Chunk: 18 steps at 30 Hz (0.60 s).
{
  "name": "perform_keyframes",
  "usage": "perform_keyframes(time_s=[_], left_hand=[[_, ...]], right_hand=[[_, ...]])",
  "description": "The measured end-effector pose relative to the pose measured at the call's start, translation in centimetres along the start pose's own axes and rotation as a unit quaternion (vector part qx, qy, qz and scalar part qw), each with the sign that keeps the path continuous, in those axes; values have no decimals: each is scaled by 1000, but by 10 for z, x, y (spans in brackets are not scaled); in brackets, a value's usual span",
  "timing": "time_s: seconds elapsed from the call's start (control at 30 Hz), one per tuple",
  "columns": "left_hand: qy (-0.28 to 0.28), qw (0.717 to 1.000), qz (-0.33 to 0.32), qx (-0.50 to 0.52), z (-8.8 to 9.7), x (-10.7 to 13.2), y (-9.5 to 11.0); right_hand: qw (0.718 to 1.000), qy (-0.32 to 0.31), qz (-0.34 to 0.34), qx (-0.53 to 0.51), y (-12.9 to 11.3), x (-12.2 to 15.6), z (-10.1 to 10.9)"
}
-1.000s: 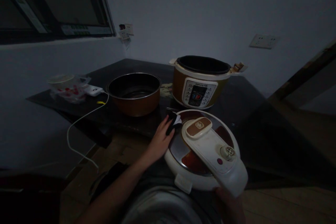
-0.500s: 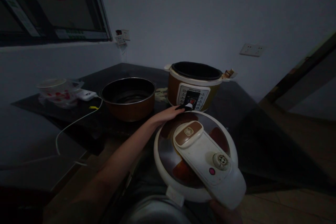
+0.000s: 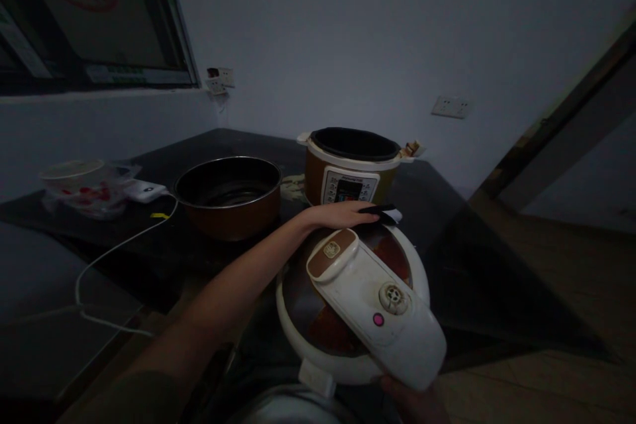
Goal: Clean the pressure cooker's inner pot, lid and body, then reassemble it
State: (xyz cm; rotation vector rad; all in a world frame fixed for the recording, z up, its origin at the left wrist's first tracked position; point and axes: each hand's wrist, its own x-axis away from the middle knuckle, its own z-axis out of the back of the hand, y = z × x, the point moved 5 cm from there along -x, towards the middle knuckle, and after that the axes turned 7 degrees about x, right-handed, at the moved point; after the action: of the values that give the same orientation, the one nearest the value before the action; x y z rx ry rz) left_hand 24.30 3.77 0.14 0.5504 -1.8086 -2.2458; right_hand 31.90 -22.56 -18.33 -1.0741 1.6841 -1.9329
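Observation:
A pressure cooker lid, white with a shiny dark disc, is tilted up in front of me with its outer face and steam valve showing. My right hand grips its lower right edge from beneath; most of those fingers are hidden. Across the lid's far rim reaches my left hand, closed on a small black-and-white item whose kind I cannot make out. Just beyond stands the electric pressure cooker, uncovered, its dark inside showing and its control panel facing me.
Left of the cooker, a brown pot stands on the dark table. A plastic-wrapped bowl and a white power strip with a trailing cable lie further left. A pale crumpled thing sits behind the pot. Sockets are on the wall.
My left hand has slid rightward along the lid's far rim with the black-and-white item. The lid appears slightly further left, as does the whole scene with the camera's turn.

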Motion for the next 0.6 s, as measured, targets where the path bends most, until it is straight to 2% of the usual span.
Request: perform_keyframes(time_s=[0.13,0.23,0.37,0.5,0.6], left_hand=[[-32,999,7,-7,-1,-1,7],[9,1000,23,-12,12,5,-4],[83,995,49,-11,34,24,-27],[110,990,84,-1,46,45,-46],[121,987,104,0,52,57,-51]], right_hand=[[1000,6,3,-4,-5,0,-4],[1000,9,-3,-23,-13,1,-12],[998,-24,12,-59,-18,2,-20],[999,-17,8,-49,-12,0,-15],[999,-36,7,-18,-11,-1,-13]])
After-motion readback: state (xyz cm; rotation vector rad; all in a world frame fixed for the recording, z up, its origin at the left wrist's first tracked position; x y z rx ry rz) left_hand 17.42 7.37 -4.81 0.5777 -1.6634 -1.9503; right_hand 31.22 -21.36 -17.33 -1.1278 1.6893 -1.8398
